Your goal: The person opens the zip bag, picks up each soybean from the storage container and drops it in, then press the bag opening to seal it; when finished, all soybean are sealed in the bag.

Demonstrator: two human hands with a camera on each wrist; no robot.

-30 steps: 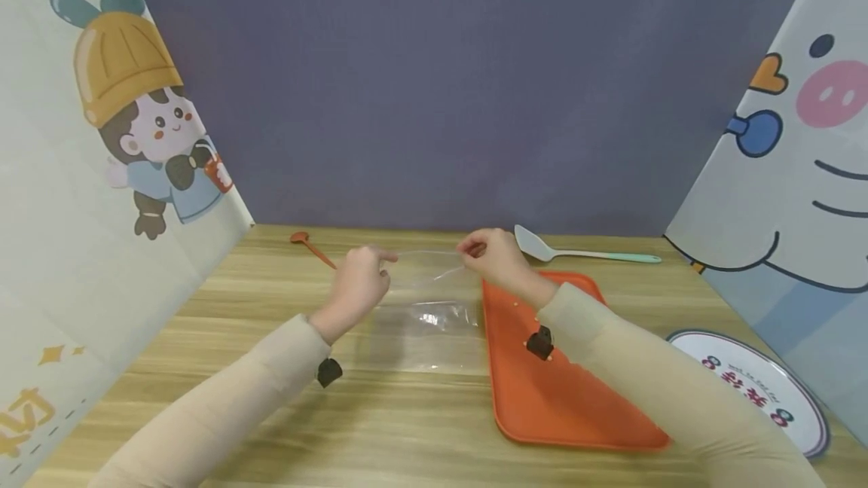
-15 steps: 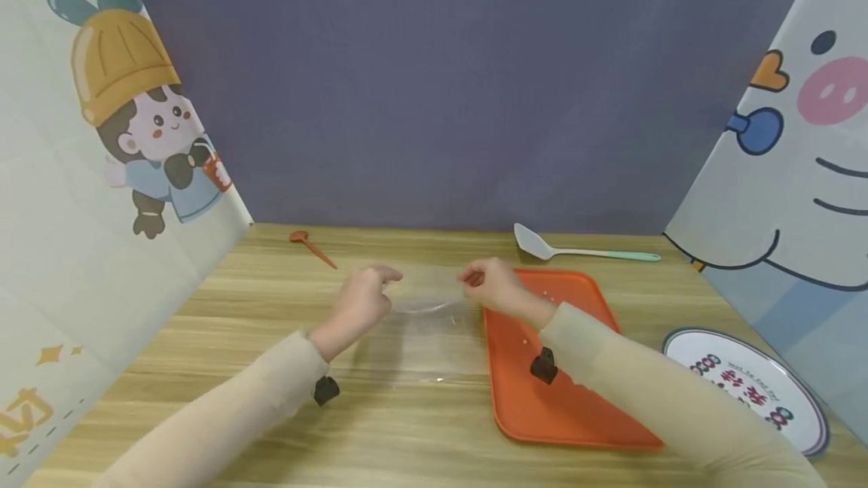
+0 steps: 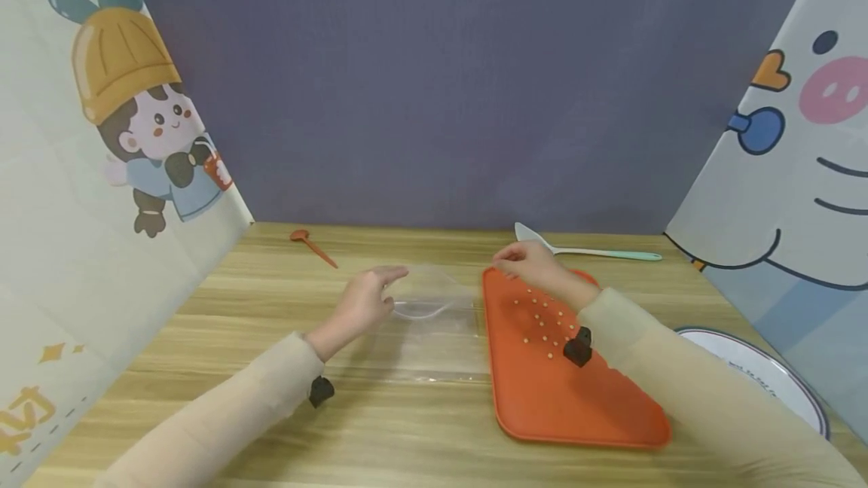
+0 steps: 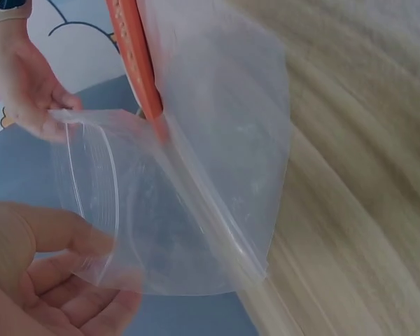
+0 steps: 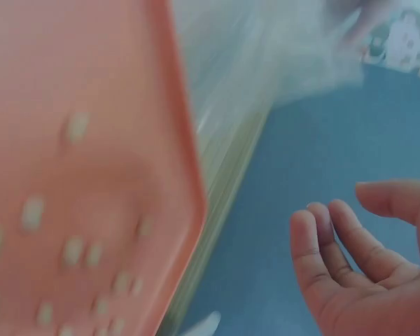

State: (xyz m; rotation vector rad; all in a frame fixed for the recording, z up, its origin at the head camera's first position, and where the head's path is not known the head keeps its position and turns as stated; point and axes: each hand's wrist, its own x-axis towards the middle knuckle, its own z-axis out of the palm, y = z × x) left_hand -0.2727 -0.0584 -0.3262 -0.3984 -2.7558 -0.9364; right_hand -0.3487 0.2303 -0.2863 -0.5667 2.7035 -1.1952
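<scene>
A clear plastic zip bag (image 3: 427, 341) lies partly on the wooden table, its mouth end raised and gaping. My left hand (image 3: 366, 298) pinches one side of that mouth between thumb and fingers; the left wrist view shows the zip strip (image 4: 112, 171) bowed apart. Over the far end of an orange tray (image 3: 542, 405) hovers my right hand (image 3: 532, 266), apart from the bag in the head view. Its fingers are loosely bent with nothing between them in the right wrist view. Several small pale bean-like pieces (image 5: 73, 250) are scattered on the tray.
A white spatula with a mint handle (image 3: 610, 254) lies behind the tray. At the back left is a small orange-red spoon (image 3: 313, 248). A white oval plate (image 3: 766, 371) sits at the right, partly behind my right sleeve. Printed panels and a dark back wall enclose the table.
Both hands came down toward me with the bag's mouth. My right hand then left the bag and moved right over the tray, uncovering the pale pieces; my left hand kept its hold.
</scene>
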